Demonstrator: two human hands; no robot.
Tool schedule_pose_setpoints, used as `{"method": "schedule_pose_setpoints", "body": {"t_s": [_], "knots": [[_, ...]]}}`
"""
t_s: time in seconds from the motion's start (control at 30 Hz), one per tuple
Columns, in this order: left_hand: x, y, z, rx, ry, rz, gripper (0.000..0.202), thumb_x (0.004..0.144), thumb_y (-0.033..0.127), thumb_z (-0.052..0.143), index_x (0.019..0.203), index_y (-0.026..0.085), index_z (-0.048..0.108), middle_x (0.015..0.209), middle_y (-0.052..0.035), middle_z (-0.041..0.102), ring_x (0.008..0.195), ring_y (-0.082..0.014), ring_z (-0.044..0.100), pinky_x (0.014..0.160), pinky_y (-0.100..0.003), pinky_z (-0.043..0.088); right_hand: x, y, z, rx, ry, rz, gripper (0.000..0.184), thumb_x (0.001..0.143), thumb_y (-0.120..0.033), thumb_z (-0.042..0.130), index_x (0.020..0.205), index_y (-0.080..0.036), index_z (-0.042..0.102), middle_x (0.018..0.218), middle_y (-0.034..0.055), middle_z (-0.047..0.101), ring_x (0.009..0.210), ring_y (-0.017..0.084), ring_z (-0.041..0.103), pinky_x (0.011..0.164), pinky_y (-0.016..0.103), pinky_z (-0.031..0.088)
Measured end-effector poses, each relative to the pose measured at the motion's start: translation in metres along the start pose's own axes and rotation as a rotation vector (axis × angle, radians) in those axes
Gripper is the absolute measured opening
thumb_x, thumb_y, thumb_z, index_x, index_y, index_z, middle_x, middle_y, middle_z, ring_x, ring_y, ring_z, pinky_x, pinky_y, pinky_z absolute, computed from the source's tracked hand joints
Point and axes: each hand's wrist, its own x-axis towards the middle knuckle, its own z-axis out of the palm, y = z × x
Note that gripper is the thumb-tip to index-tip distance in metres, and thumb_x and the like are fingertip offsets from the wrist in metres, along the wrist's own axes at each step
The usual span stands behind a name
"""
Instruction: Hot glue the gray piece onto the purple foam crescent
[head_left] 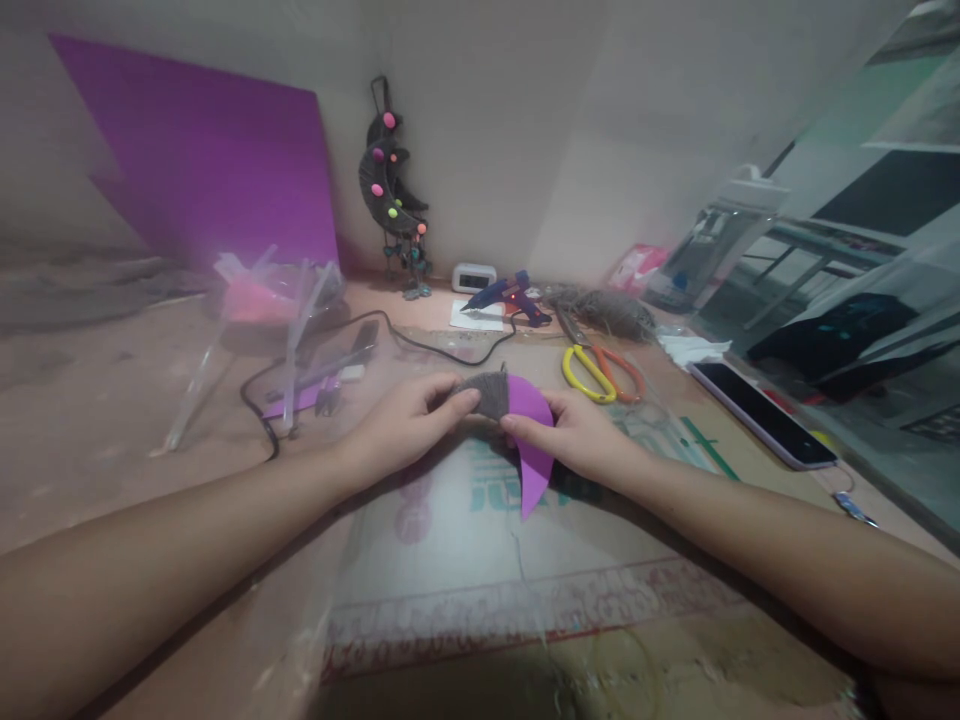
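Note:
Between my two hands is a purple crescent moon cutout point(534, 470), partly wrapped in grey yarn point(491, 395). My left hand point(420, 415) pinches the yarn-covered end, thumb on top. My right hand point(577, 430) grips the bare purple part near the edge of the wrapping, its thumb lying across the front. The crescent's bare tip points down toward me. Fingers behind the piece are hidden. Under my hands lies a printed cardboard sheet point(450, 560).
Behind stand a blue glue gun point(499, 292), a small white clock point(475, 278) and scissors point(600, 372) beside grey yarn point(607, 308). A phone point(765, 412) lies right. Left are clear plastic wrap point(292, 330) and a purple sheet point(217, 150). A moon hanging point(390, 195) is against the wall.

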Motion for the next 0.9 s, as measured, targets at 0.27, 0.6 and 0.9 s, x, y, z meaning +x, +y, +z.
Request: {"method": "schedule_pose_setpoints", "body": {"t_s": [0.27, 0.6, 0.9], "knots": [[-0.001, 0.001, 0.000, -0.024, -0.010, 0.000, 0.034, 0.091, 0.043, 0.044, 0.071, 0.017, 0.053, 0.061, 0.0039, 0.047, 0.054, -0.0095, 0.043, 0.050, -0.021, 0.034, 0.000, 0.002, -0.001, 0.020, -0.045, -0.023, 0.030, 0.083, -0.043, 0.058, 0.075, -0.014, 0.064, 0.074, 0.0064, 0.068, 0.066, 0.016, 0.063, 0.062, 0.027, 0.050], [0.000, 0.002, 0.000, 0.043, 0.001, -0.005, 0.035, 0.090, 0.043, 0.045, 0.068, 0.017, 0.050, 0.058, 0.0036, 0.047, 0.054, -0.0108, 0.045, 0.048, -0.021, 0.034, 0.001, 0.001, -0.003, 0.018, 0.166, -0.179, 0.046, 0.087, -0.061, 0.045, 0.081, -0.018, 0.061, 0.075, 0.0025, 0.062, 0.069, 0.015, 0.056, 0.061, 0.026, 0.045], [0.002, -0.001, -0.002, -0.019, 0.040, -0.026, 0.034, 0.092, 0.043, 0.043, 0.074, 0.017, 0.055, 0.060, 0.0041, 0.048, 0.053, -0.0102, 0.043, 0.052, -0.022, 0.034, 0.010, 0.003, -0.012, 0.091, 0.419, -0.118, 0.018, 0.087, -0.033, 0.055, 0.080, -0.018, 0.062, 0.068, 0.0002, 0.061, 0.064, 0.012, 0.057, 0.062, 0.024, 0.046]]}}
